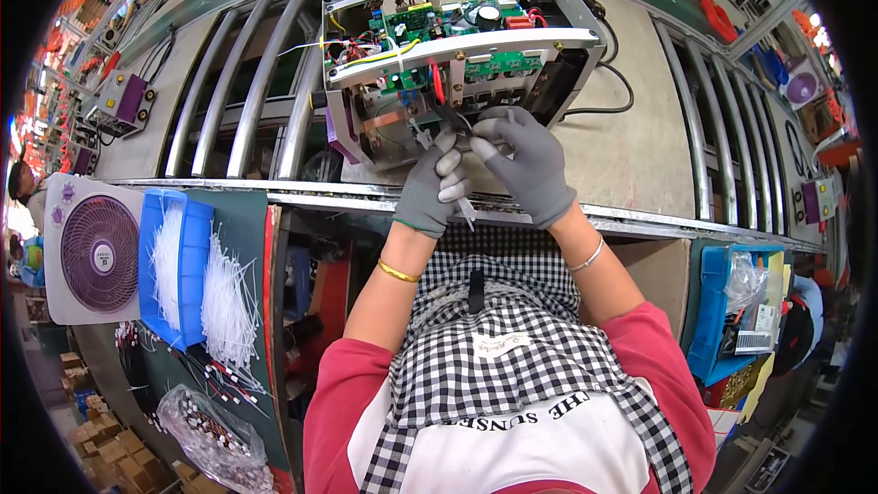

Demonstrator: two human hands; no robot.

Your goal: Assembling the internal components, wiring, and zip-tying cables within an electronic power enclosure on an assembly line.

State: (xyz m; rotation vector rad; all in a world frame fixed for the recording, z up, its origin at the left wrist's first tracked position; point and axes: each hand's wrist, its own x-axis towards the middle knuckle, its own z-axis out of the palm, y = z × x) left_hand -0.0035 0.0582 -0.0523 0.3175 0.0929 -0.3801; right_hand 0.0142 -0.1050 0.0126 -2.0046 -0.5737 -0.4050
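My left hand point(437, 181), in a grey glove, is closed round thin white strips that look like cable ties point(467, 211); they stick out above and below the fist. Just right of it, my right hand point(526, 160), gloved too, has thumb and fingers pinched together; what lies between them is too small to make out. Both hands are at the near side of an open-framed electrical unit point(439, 41) with green circuit boards. Between the hands and the boards runs a dark cable bundle point(455, 119) below a red piece point(436, 82).
The unit rests on a board point(631, 133) between metal rollers point(210, 96). At left, a blue bin point(187, 284) and a pile of white cable ties point(229, 306) stand beside a purple fan panel point(101, 252). A blue tray point(718, 311) is at right.
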